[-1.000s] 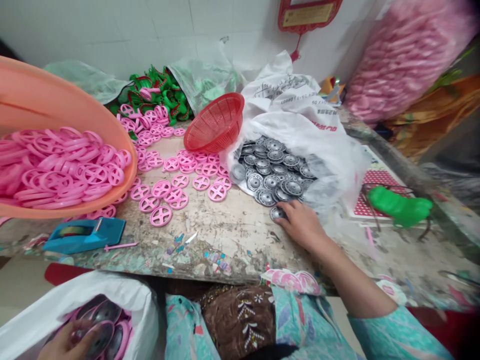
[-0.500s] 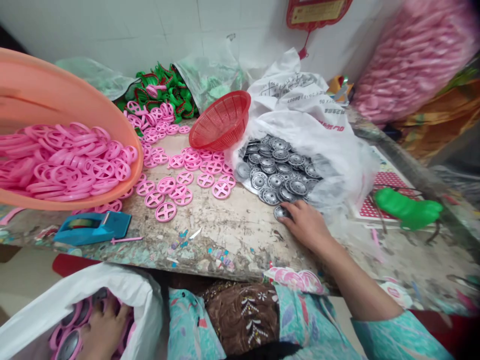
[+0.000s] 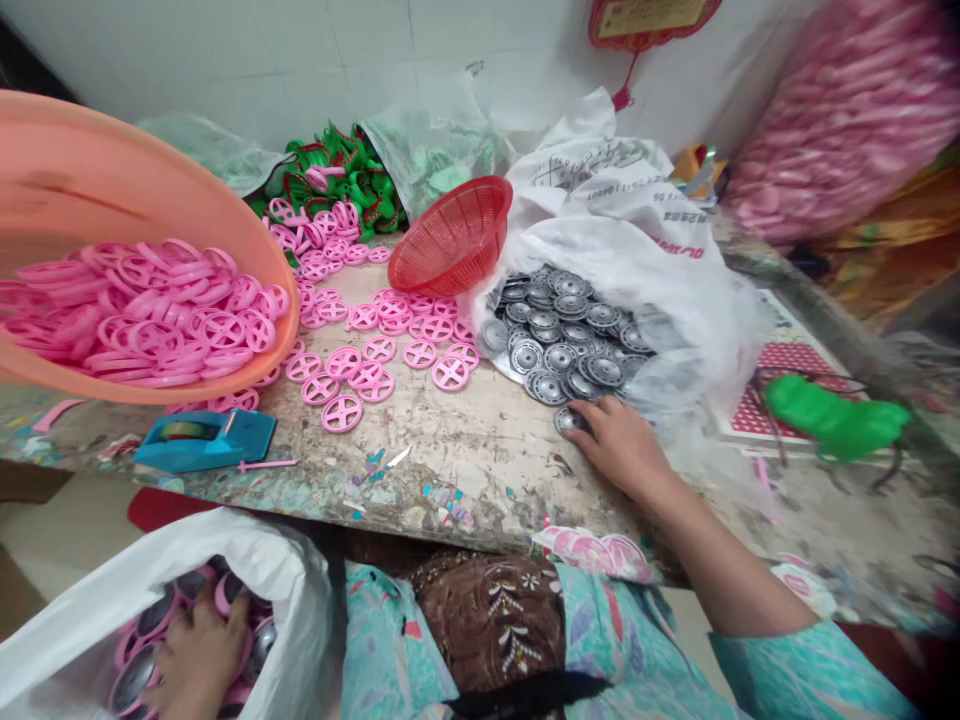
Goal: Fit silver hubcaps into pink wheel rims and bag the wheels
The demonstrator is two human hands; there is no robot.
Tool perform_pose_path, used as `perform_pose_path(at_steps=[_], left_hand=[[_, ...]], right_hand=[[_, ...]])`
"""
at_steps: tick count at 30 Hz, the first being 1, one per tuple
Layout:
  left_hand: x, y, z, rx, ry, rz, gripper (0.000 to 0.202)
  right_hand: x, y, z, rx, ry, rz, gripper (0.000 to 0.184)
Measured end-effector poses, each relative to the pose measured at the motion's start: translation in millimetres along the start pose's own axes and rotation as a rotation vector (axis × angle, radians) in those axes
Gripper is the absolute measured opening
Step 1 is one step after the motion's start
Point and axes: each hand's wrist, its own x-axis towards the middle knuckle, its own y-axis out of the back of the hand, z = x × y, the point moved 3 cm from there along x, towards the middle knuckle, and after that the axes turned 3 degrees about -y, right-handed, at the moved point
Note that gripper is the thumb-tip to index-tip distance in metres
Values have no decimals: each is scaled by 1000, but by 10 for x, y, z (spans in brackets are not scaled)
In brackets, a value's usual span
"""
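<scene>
On the worktable my right hand (image 3: 624,445) has its thumb and fingertips on a grey disc (image 3: 570,420), at the front edge of a heap of similar grey wheel discs (image 3: 574,325). That heap spills from the mouth of a white plastic bag (image 3: 622,225). Down at lower left, my left hand (image 3: 196,655) reaches into a white sack (image 3: 304,590). Its fingers are spread over pink rings with grey centres (image 3: 136,678); the fingertips are partly hidden among them. Loose pink four-spoke wheels (image 3: 342,413) lie on the table left of the disc heap.
A tilted orange basin (image 3: 45,150) holds many pink wheels. In front of it sits a blue tape dispenser (image 3: 202,445). A red basket (image 3: 454,240) leans near green parts (image 3: 352,180) at the back. At right lies a green piece (image 3: 836,415).
The whole view has shifted slightly, moving table items to the right. My right hand stays at the grey disc. My left hand remains in the sack, its fingers slightly shifted over the pieces.
</scene>
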Motion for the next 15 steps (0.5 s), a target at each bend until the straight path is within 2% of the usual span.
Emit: perform_pose_path(at_steps=[2, 3, 6, 8, 11, 15], left_hand=[[-113, 45, 85, -71, 127, 83, 63], [-172, 54, 147, -86, 124, 98, 67], [-317, 12, 332, -60, -39, -9, 67], [-367, -32, 377, -8, -102, -95, 66], [-344, -53, 325, 39, -112, -125, 66], [-187, -35, 167, 31, -119, -152, 63]], right_hand=[[5, 2, -1, -1, 0, -2, 40], [7, -1, -1, -2, 2, -2, 40], [13, -16, 4, -9, 4, 3, 39], [15, -28, 8, -13, 9, 10, 39], [16, -36, 14, -12, 8, 17, 39], [19, -25, 12, -3, -3, 9, 38]])
